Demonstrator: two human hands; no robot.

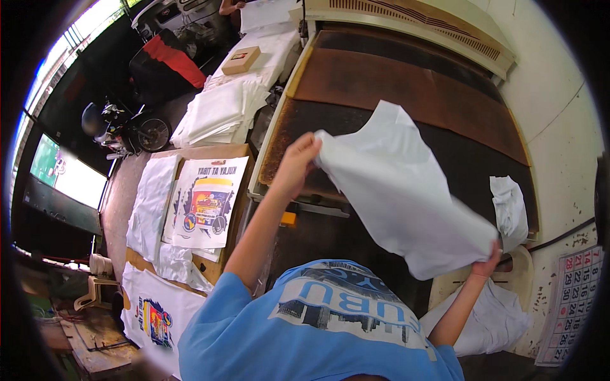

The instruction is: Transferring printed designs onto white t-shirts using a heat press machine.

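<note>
A white shirt panel [406, 197] is stretched in the air between my hands, tilted over a wide machine with a dark brown flat bed [406, 82]. My left hand [300, 164] grips the panel's upper left corner, fingers closed on the cloth. Down at its lower right corner, my right hand [488, 259] is pinching the edge. The panel looks plain white on the side that shows. Its right end is slightly smeared by motion.
A crumpled white cloth [509, 206] lies on the bed's right edge. More white fabric [489, 317] is heaped at lower right. On the left, printed panels [206, 203] rest on a board, with white stacks [219, 111] and a small box [241, 60] behind. A motorcycle [136, 130] stands far left.
</note>
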